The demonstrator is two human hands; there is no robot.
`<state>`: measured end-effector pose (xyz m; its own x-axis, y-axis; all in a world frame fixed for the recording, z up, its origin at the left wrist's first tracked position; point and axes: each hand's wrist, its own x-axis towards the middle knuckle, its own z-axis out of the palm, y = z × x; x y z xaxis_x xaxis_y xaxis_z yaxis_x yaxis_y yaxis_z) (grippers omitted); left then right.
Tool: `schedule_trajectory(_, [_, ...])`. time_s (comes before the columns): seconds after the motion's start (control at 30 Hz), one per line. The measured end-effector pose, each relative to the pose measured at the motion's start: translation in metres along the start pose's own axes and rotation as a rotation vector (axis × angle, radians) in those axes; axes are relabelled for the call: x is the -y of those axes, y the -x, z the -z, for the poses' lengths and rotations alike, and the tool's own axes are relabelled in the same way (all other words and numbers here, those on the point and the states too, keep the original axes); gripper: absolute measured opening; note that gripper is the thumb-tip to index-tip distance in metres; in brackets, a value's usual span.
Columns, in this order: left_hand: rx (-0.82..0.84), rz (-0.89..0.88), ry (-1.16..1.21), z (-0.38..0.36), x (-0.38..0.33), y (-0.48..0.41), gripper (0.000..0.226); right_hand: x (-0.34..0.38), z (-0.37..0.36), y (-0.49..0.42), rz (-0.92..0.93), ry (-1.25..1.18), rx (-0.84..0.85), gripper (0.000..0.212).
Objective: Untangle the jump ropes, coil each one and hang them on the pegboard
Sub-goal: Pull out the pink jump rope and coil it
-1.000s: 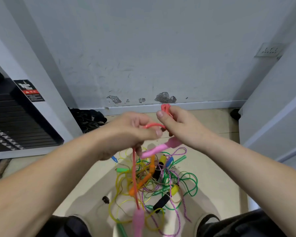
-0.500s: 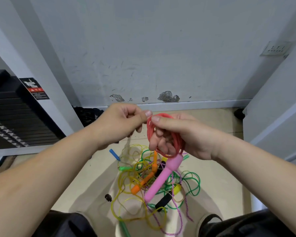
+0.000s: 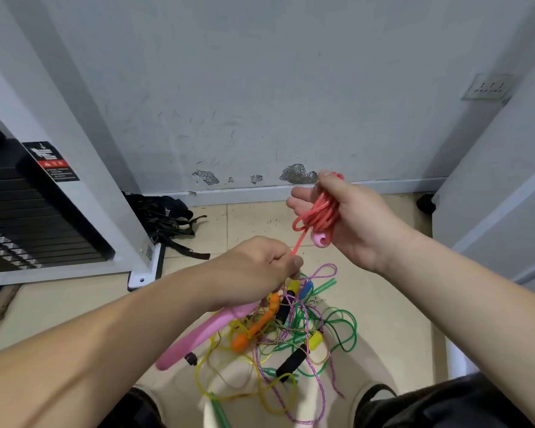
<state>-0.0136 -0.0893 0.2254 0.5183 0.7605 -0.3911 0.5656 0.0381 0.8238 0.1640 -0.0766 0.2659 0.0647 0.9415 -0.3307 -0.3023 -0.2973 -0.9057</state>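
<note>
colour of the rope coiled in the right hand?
Red-pink coiled rope, with a pink handle end below it, held in the right hand. Head view shows it best.

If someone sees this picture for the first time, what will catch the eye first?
Probably the red coiled rope wound around the right hand, raised mid-frame before the grey wall. Next, the colourful tangle of ropes on the floor below, and the left hand pinching the red strand, with a pink handle beneath it.
</note>
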Motion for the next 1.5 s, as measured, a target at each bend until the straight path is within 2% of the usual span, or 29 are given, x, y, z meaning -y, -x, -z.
schedule_trajectory(0.07, [-0.016, -0.059, -0.074, 0.002, -0.008, 0.002, 0.008, -0.004, 0.001, -0.001, 0.044, 0.200, -0.060, 0.037])
schedule_trajectory(0.2, [-0.087, -0.152, -0.317, 0.013, -0.018, 0.010, 0.014, -0.012, -0.007, 0.003, 0.157, 0.503, -0.038, 0.028])
schedule_trajectory(0.3, [-0.183, -0.215, -0.416, 0.023, -0.021, 0.016, 0.024, -0.014, -0.011, 0.006, 0.189, 0.606, -0.004, 0.023])
schedule_trajectory(0.4, [-0.185, -0.228, -0.107, 0.027, -0.018, 0.020, 0.029, -0.013, -0.007, 0.003, 0.197, 0.554, 0.005, 0.028])
schedule_trajectory(0.5, [-0.164, -0.237, 0.124, 0.027, -0.019, 0.020, 0.028, -0.015, -0.004, 0.001, 0.196, 0.506, 0.102, 0.017])
schedule_trajectory(0.6, [-0.095, -0.200, 0.308, 0.019, -0.021, 0.022, 0.028, -0.015, -0.005, 0.001, 0.145, 0.285, 0.186, 0.015])
schedule_trajectory(0.7, [-0.097, -0.236, 0.302, 0.001, -0.023, 0.022, 0.032, -0.013, -0.006, 0.002, 0.073, 0.132, 0.213, 0.031])
schedule_trajectory(0.83, [-0.051, -0.283, 0.190, -0.008, -0.021, 0.018, 0.029, -0.007, -0.003, 0.001, 0.076, -0.005, 0.113, 0.042])
schedule_trajectory(0.9, [-0.016, -0.272, 0.155, -0.007, -0.019, 0.017, 0.029, -0.003, -0.001, 0.001, 0.085, -0.015, 0.132, 0.055])
schedule_trajectory(1.0, [-0.003, -0.184, 0.236, 0.004, -0.015, 0.016, 0.028, 0.003, 0.001, 0.001, 0.122, 0.025, 0.199, 0.064])
schedule_trajectory(1.1, [-0.064, -0.163, 0.176, 0.020, -0.014, 0.017, 0.037, 0.002, 0.002, 0.003, 0.130, 0.078, 0.267, 0.066])
schedule_trajectory(1.17, [-0.216, -0.177, 0.149, 0.027, -0.018, 0.018, 0.048, 0.000, 0.002, 0.003, 0.121, 0.136, 0.315, 0.068])
schedule_trajectory(1.23, [-0.326, -0.197, 0.240, 0.031, -0.025, 0.019, 0.050, -0.003, 0.001, 0.002, 0.091, 0.148, 0.360, 0.068])
schedule_trajectory(1.3, [-0.268, -0.214, 0.278, 0.034, -0.029, 0.022, 0.050, -0.006, -0.001, 0.003, 0.043, 0.063, 0.414, 0.064])
schedule_trajectory(1.4, [-0.152, -0.306, 0.236, 0.032, -0.033, 0.028, 0.024, -0.007, 0.000, 0.003, -0.002, 0.002, 0.481, 0.061])
schedule_trajectory(1.5, [-0.168, -0.319, 0.248, 0.033, -0.035, 0.026, 0.015, -0.005, -0.002, 0.005, 0.037, 0.090, 0.366, 0.055])
